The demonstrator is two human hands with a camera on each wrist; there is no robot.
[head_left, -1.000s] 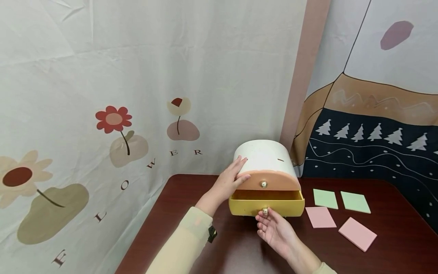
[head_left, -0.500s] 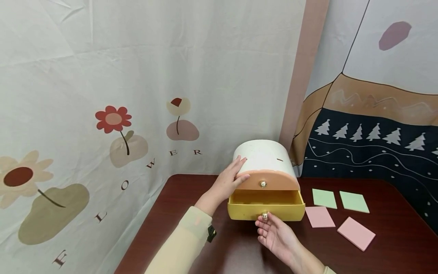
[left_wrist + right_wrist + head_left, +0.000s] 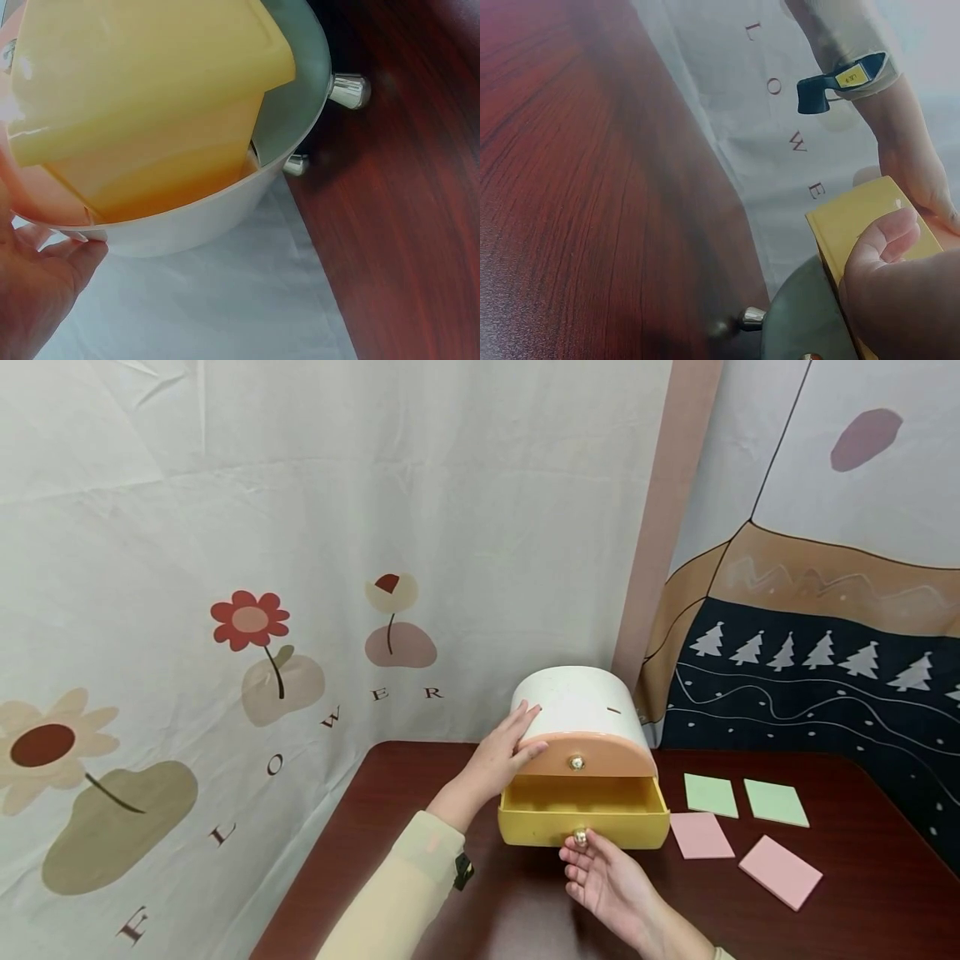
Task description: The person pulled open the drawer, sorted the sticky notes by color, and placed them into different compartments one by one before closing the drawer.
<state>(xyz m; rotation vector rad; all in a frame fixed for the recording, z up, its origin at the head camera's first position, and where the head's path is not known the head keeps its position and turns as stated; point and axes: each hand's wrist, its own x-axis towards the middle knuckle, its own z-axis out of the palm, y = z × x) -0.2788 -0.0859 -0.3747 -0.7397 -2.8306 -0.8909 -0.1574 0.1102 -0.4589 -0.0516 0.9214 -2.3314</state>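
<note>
A small round-topped drawer cabinet (image 3: 573, 697) has a white shell, a closed peach upper drawer (image 3: 618, 756) and a yellow lower drawer (image 3: 532, 829) pulled out, its visible inside bare. My left hand (image 3: 491, 762) rests on the cabinet's left side, fingers spread over the shell and the thumb at the peach front. In the left wrist view, fingers (image 3: 75, 259) lie along the shell's edge. At the lower drawer's front, my right hand (image 3: 613, 883) pinches the round metal knob (image 3: 580, 837) between thumb and index finger. The right wrist view shows the thumb before the yellow drawer (image 3: 855, 217), hiding the knob.
Right of the cabinet lie two green sticky-note pads (image 3: 711, 795) and two pink ones (image 3: 782, 872) on the dark red wooden table (image 3: 510, 910). Short metal feet (image 3: 349, 91) stand under the cabinet. Behind the table hangs a printed cloth (image 3: 480, 527).
The yellow drawer has slid further out toward me, with my right hand moving along on its knob, mostly in the first half second. My left hand has stayed on the cabinet.
</note>
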